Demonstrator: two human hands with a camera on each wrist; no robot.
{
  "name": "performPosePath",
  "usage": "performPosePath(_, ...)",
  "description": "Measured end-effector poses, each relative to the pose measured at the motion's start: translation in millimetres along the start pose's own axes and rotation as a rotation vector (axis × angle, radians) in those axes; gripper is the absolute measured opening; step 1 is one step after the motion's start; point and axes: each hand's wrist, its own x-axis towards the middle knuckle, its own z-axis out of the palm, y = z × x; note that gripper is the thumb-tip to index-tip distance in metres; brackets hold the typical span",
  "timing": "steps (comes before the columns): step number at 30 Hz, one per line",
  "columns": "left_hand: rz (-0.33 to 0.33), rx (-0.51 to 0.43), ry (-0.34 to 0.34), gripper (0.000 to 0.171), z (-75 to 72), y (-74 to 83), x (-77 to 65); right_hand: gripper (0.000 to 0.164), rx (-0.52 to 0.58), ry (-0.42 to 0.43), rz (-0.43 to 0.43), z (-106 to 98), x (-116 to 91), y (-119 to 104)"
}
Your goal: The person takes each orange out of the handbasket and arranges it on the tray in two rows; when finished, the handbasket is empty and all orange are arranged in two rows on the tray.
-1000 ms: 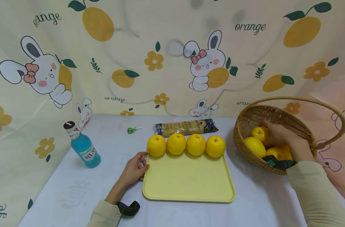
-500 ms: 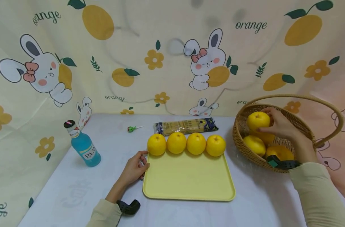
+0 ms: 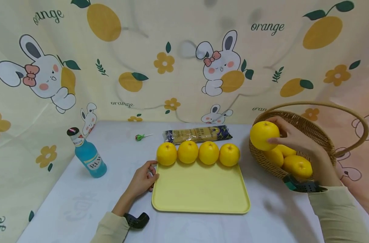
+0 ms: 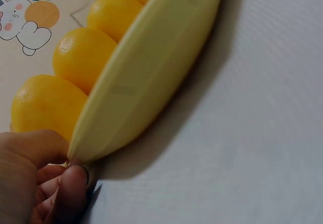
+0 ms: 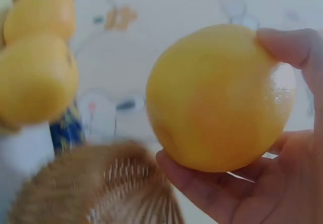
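My right hand (image 3: 299, 138) holds a yellow orange (image 3: 261, 135) over the left rim of the wicker basket (image 3: 316, 130). In the right wrist view, the thumb and fingers grip the orange (image 5: 217, 98) from its side. Several more yellow fruits (image 3: 297, 166) lie inside the basket, partly hidden by the hand and held orange. My left hand (image 3: 141, 180) pinches the left edge of a pale yellow tray (image 3: 199, 189) near its far corner. Along the tray's far edge stands a row of several yellow oranges (image 3: 188, 152). The left wrist view shows fingers and thumb at the tray's corner (image 4: 86, 151).
Behind the tray lies a long gold-and-blue plastic packet (image 3: 198, 134). A green-and-red lollipop (image 3: 139, 137) rests left of it. On the left stands a blue bottle (image 3: 91, 159) with a dark cap. The basket's tall handle (image 3: 333, 106) arches over its opening.
The right hand has lifted an orange from among the fruits in the basket and carried it left to the basket's rim. The left hand has stayed at the tray's edge.
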Motion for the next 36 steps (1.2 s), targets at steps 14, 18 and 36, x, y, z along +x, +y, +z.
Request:
performPosePath(14,0.018,-0.006,-0.009,0.047,-1.3,-4.1,1.0,0.066,0.300,-0.084,-0.282,106,34,-32)
performPosePath(18,0.024,-0.011,-0.010,0.047,-1.0,-5.0,1.4,0.068,0.312,-0.115,-0.329,140,43,-37)
performPosePath(36,0.019,-0.018,-0.021,0.046,-2.3,-5.4,0.6,0.073,0.159,-0.215,-0.248,245,56,-59)
